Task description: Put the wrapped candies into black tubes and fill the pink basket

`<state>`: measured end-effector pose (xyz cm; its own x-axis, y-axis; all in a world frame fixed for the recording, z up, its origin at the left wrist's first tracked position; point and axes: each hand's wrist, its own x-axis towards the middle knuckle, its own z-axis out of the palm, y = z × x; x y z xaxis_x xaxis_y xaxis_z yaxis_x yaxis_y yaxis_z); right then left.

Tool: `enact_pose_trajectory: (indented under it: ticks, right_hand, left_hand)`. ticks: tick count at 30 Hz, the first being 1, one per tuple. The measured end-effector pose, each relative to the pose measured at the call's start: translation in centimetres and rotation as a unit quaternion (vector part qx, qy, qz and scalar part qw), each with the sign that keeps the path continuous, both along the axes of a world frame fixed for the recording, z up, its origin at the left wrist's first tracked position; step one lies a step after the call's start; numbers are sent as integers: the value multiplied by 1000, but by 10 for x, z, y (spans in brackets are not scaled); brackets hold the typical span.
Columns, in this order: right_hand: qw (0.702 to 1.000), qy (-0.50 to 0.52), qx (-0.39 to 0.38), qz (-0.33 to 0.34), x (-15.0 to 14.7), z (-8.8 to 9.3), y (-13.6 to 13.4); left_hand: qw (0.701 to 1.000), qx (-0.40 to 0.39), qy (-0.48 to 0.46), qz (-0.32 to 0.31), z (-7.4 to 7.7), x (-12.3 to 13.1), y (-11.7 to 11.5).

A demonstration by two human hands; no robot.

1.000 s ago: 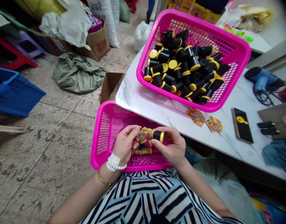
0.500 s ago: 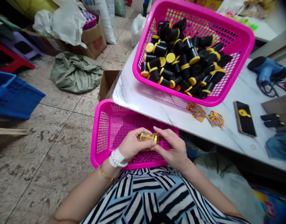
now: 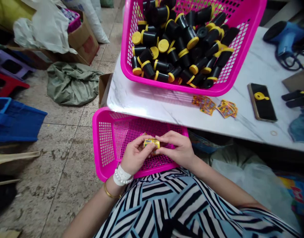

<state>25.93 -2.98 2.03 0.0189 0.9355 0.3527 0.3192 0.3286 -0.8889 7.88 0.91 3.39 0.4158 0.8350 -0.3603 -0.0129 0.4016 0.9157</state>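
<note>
Over the lower pink basket (image 3: 102, 145), my left hand (image 3: 135, 153) grips a small canister (image 3: 152, 142) wrapped in a yellow printed label. The canister lies sideways, with my left thumb along its front. My right hand (image 3: 179, 148) pinches its right end between thumb and fingers, which partly hide that end. On the table, the upper pink basket (image 3: 176, 87) holds many black canisters (image 3: 148, 69) with yellow caps. Several orange-yellow printed labels (image 3: 226, 108) lie in two small piles just below that basket.
On the marbled white table (image 3: 147, 104) are a phone (image 3: 262, 102) with a yellow piece on it, a blue hair dryer (image 3: 287, 39) and two black tubes (image 3: 297, 99). A blue crate (image 3: 20, 119), a grey-green sack (image 3: 72, 82) and cardboard boxes (image 3: 82, 39) occupy the floor at left.
My right fingers have closed in on the canister's right end, covering the part that showed before. Both hands have shifted slightly left, and the view has tilted, moving the upper basket higher.
</note>
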Motion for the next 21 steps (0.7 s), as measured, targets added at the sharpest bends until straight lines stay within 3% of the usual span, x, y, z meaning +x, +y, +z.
enact_pose_trajectory:
  ticks: [3, 8, 13, 18, 21]
  right_hand:
    - [995, 70, -70, -26, -5, -5, -3]
    - [971, 169, -168, -29, -10, -8, -6]
    - [964, 188, -186, 15, 0, -6, -3]
    - [940, 220, -200, 166, 11, -4, -3]
    - [928, 256, -211, 171, 5, -6, -6]
  left_hand:
    - [997, 62, 34, 13, 2, 3, -3]
    - [990, 124, 67, -26, 1, 2, 1]
    - [999, 11, -8, -36, 3, -3, 10]
    - [989, -132, -39, -53, -6, 1, 9]
    - [978, -191, -79, -20, -8, 6, 5]
